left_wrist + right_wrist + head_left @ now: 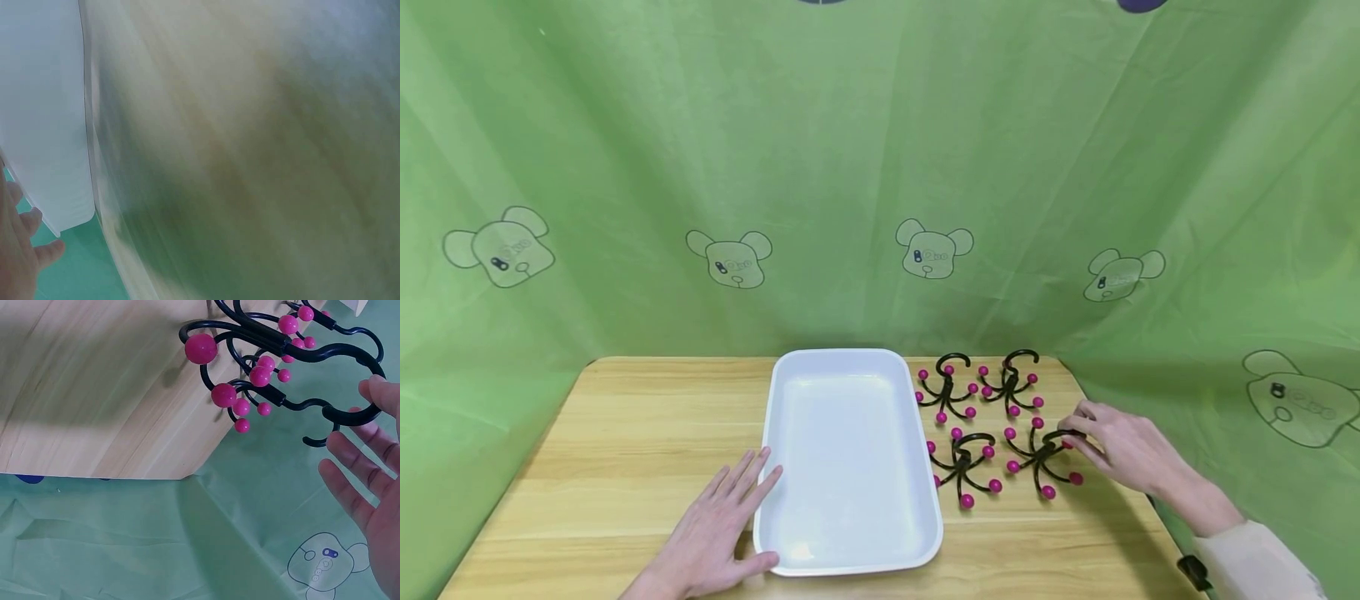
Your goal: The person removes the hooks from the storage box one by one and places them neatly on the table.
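At the front right of the table stands a black octopus-style hook hanger (1043,454) with pink ball tips. My right hand (1127,446) pinches its curved top hook between thumb and index finger; the right wrist view shows the hand's other fingers (356,462) extended. Beside it are three like hangers: front left (962,461), back left (947,387) and back right (1011,383). To their left lies a white rectangular tray (853,467) with nothing in it. My left hand (715,525), fingers spread, rests at the tray's left rim.
A light wooden table (647,442) carries everything. Green curtain (835,167) with bear-head prints hangs behind and along both sides. The right sleeve (1255,558) passes over the table's right edge, close to a small black object (1192,572).
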